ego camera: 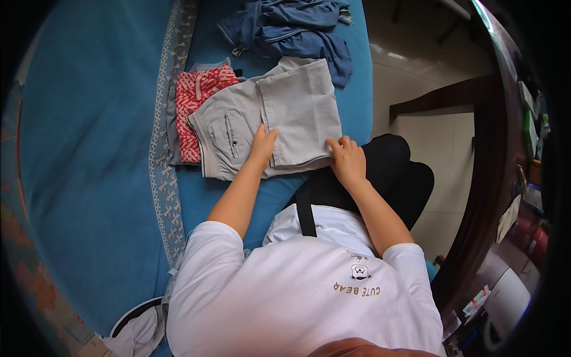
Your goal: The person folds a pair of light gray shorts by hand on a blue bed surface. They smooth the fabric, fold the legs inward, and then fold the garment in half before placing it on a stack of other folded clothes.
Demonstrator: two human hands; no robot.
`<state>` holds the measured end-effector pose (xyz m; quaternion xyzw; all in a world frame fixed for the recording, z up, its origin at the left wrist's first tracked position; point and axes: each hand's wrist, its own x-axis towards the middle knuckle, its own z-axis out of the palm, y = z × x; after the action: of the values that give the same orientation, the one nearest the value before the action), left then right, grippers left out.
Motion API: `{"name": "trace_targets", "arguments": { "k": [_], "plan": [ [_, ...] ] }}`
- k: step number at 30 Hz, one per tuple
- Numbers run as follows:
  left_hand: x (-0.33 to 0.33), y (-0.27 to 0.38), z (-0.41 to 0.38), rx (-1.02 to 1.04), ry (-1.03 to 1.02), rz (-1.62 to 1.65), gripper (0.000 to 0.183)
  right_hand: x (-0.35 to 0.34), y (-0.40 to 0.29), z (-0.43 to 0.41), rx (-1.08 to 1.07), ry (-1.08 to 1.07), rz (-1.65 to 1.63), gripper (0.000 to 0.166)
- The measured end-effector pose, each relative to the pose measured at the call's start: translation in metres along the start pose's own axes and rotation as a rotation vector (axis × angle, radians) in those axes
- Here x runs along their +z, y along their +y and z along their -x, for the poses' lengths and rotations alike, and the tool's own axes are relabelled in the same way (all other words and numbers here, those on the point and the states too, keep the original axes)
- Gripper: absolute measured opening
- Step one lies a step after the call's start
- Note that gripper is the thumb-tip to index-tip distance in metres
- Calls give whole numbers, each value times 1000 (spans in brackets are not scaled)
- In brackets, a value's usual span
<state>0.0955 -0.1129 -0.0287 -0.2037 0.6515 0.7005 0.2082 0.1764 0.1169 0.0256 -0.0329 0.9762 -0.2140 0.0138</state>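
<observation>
A pair of light grey trousers (229,129) lies on the blue bed sheet before me, its legs folded back over toward the waistband. A dark zip pocket shows on the seat, and the elastic waistband points left. My left hand (264,145) holds the folded edge near the middle, thumb on top and fingers partly hidden by cloth. At the right end, my right hand (348,160) grips the near corner of the fold. The waistband overlaps a red and white patterned garment (187,120), which rests on grey clothing (172,129).
Crumpled blue clothing (290,33) lies beyond the trousers. A lace band (167,178) crosses the blue bed sheet (89,134) at left. The bed edge drops to a tiled floor (446,134), with a dark wooden table (486,156) at right. A white cap (138,325) sits at lower left.
</observation>
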Motion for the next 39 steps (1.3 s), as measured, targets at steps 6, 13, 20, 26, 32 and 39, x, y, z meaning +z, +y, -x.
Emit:
{"name": "trace_targets", "arguments": {
  "k": [6, 13, 20, 26, 32, 39],
  "plan": [
    [-4, 2, -3, -43, -44, 0, 35, -4, 13, 0, -85, 108, -152, 30],
    [1, 5, -6, -82, -165, 44, 35, -18, 19, 12, -62, 157, -240, 22],
    [2, 8, -12, 80, -1, -150, 41, -14, 29, 13, -101, 37, -149, 4],
    [33, 44, -12, 848, 191, -895, 51, -11, 16, 11, -157, 98, -9, 5],
    [94, 68, -59, 1164, 182, -1090, 46, -5, 5, 8, -249, 29, -41, 10],
    [119, 111, -114, 416, -147, -1074, 50, -1, 10, 9, -186, -90, -22, 14]
  ]
}}
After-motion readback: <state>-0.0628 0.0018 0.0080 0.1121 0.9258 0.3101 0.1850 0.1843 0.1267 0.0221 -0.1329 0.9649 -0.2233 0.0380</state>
